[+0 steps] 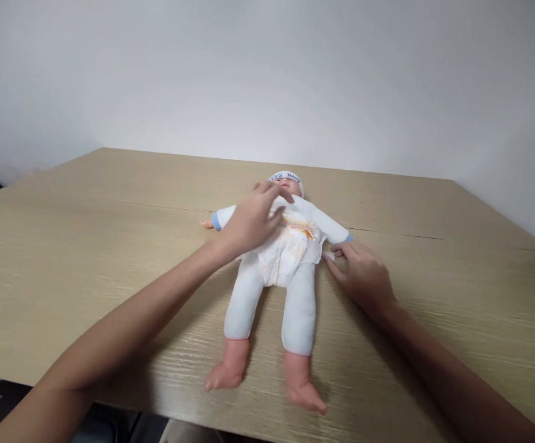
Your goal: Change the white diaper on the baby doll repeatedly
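A baby doll (299, 314) in a white suit and a printed cap lies on its back, feet toward me. Around its hips sits a white diaper (286, 255) with an orange-patterned waistband. My left hand (261, 215) is over the doll's chest and the diaper's upper left part, its fingers apart and curved, holding nothing that I can see. At the diaper's right side, my right hand (362, 271) pinches a white side tab (328, 254) between thumb and fingers. The left edge of the diaper is partly hidden behind my left hand.
The doll lies on a wide light-wood table (110, 246) with a seam running across it. Behind the table rises a plain pale wall (267, 80). Dark chair parts (106, 421) show below the near edge.
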Demonstrator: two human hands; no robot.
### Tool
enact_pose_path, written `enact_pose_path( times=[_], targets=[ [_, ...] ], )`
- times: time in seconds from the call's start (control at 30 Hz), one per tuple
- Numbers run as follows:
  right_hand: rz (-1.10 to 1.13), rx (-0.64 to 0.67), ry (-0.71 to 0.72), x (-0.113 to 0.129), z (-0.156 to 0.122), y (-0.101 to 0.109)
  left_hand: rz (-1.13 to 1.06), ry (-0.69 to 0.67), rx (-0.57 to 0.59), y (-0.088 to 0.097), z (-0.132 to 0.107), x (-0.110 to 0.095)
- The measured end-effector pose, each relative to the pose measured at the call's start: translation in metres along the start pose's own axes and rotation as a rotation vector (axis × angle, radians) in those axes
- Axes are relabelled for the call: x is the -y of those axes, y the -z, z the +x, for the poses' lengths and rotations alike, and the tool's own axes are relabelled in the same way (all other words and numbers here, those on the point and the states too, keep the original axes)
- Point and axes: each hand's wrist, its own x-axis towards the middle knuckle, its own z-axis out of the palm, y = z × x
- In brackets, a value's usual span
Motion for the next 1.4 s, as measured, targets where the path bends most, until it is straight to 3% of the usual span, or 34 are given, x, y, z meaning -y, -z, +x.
enact_pose_path(
  times=[0.1, 0.23, 0.37, 0.63, 0.87, 1.07, 1.23, 1.4],
  targets=[
    [-0.064, -0.013, -0.027, -0.004, -0.002, -0.003, -0.029, -0.145, 0.166, -0.018, 0.007, -0.028],
    [0.052, 0.008, -0.204, -0.007, 0.001, -0.015, 0.098, -0.099, 0.290, -0.040, 0.010, -0.037],
    [0.153, 0.061, -0.319, -0.009, 0.002, -0.022, 0.151, -0.065, 0.276, -0.047, 0.009, -0.028],
    [0.267, 0.102, -0.361, -0.008, 0.004, -0.013, 0.170, -0.060, 0.274, -0.046, 0.006, -0.027],
    [0.346, 0.259, -0.515, -0.002, 0.007, -0.007, 0.160, -0.054, 0.287, -0.047, 0.006, -0.026],
    [0.347, 0.224, -0.506, 0.003, 0.007, -0.005, 0.152, -0.056, 0.271, -0.049, 0.005, -0.025],
    [0.311, 0.320, -0.537, 0.006, 0.009, -0.001, 0.162, -0.061, 0.275, -0.049, 0.005, -0.025],
    [0.546, 0.347, -0.431, -0.003, 0.011, 0.008, 0.160, -0.062, 0.277, -0.049, 0.005, -0.024]
  ],
)
